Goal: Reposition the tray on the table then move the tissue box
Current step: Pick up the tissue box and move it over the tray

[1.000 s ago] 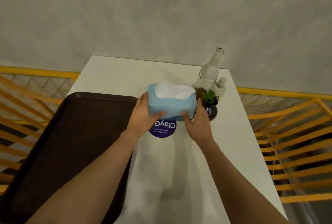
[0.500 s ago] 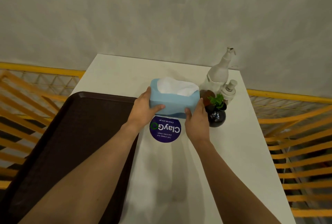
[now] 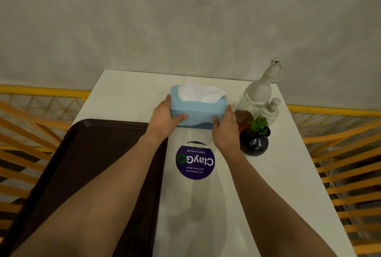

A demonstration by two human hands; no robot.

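Both hands, left (image 3: pixel 165 119) and right (image 3: pixel 225 133), clasp the pale blue tissue box (image 3: pixel 198 112), white tissue bunched in its opening; the brown tray (image 3: pixel 86 164) holds nothing.

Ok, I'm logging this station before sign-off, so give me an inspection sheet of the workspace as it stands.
Surface: white table, with a round purple ClayGo sticker on it.
Job's things: dark brown tray lies on the table's left side; blue tissue box sits near the far edge, white tissue showing on top.
Clutter: white pump bottle, smaller white bottle, black vase with a green plant, a brown object behind it.
Hands: left hand and right hand grip the box ends.
Cables: nothing seen.
Surroundings: grey wall; yellow railing on both sides.
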